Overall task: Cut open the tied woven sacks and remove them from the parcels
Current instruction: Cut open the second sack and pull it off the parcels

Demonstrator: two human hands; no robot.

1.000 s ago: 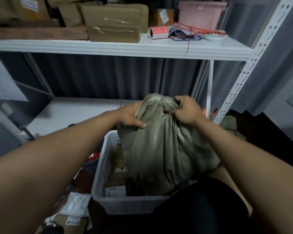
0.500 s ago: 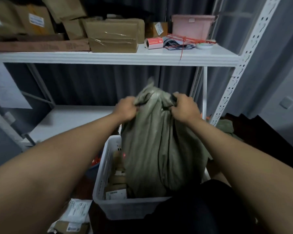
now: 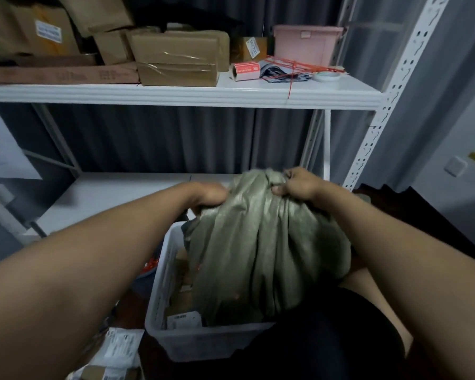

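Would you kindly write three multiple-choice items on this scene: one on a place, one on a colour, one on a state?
1. Where does the sack sit?
A. on the upper shelf
B. in the white basket
C. on the bare floor

2. What colour is the tub on the upper shelf?
A. pink
B. blue
C. yellow

3. How is the sack held?
A. by one hand
B. by no hand
C. by both hands

Key: 1 B, its bottom rests inside the basket walls; 2 A, the tub is pale pink; 3 C, the left hand and right hand grip its bunched top.
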